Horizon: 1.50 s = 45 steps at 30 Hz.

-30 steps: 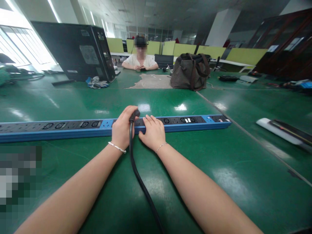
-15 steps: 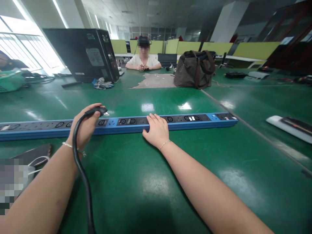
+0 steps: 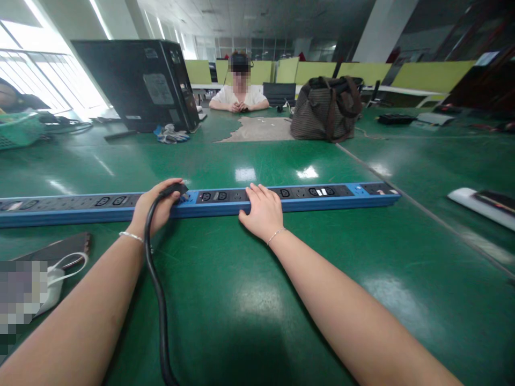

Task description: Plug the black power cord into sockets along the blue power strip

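Left fingers grip black plug; right fingers outstretched on blue strip; bag, basket contents unclear.

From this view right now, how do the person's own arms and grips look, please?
The left arm and right arm show no sleeves. The left grip and right grip wear no gloves. A pale, silvery bracelet circles the left wrist; a thinner, silvery chain circles the right.

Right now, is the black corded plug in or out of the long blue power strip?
Looks out: left hand holds the plug tilted over the strip; prong contact unclear.
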Motion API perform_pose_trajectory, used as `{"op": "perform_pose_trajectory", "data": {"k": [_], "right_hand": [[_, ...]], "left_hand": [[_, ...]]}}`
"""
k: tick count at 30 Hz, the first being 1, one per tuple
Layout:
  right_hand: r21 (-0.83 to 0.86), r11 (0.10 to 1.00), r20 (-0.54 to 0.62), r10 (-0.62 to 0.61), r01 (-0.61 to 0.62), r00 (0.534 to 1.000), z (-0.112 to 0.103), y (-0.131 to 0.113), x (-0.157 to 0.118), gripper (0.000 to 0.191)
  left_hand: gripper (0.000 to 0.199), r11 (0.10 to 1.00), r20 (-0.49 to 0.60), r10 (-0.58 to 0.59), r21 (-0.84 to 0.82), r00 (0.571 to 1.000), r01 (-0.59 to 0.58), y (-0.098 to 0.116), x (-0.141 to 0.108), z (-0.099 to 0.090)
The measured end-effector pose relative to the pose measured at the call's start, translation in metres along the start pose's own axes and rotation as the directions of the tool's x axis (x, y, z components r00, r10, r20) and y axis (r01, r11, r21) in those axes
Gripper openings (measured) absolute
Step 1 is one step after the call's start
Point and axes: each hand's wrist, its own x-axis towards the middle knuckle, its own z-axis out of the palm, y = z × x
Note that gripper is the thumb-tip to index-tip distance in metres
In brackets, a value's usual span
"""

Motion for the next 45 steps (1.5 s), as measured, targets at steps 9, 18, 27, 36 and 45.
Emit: {"op": "perform_pose_trajectory", "data": {"k": [9,18,27,36,45], "right_hand": [[0.002,1.0,-0.001,-0.005,0.005,1.0,0.0,-0.001,0.0,0.056],[-0.001,1.0,0.004,-0.002,0.002,1.0,0.001,0.0,0.0,0.056],[0.003,1.0,-0.003,-0.001,0.001,1.0,0.001,0.0,0.0,0.057],[0.002,1.0,-0.008,0.001,-0.001,1.0,0.001,0.0,0.0,0.056],[-0.003,1.0,0.009,0.004,-0.004,1.0,0.0,-0.001,0.0,0.057]], "left_hand": [[0.04,0.995,0.034,0.053,0.08,0.998,-0.056,-0.006,0.001,0.008],[0.042,0.982,0.045,0.095,0.16,0.994,-0.101,-0.009,-0.003,0.007],[0.043,0.957,0.036,0.178,0.228,0.983,-0.181,-0.006,-0.006,0.007],[0.04,0.907,0.084,0.294,0.29,0.952,-0.306,-0.006,-0.005,0.006],[0.038,0.922,0.058,0.256,0.284,0.965,-0.262,-0.002,-0.009,0.01]]}}
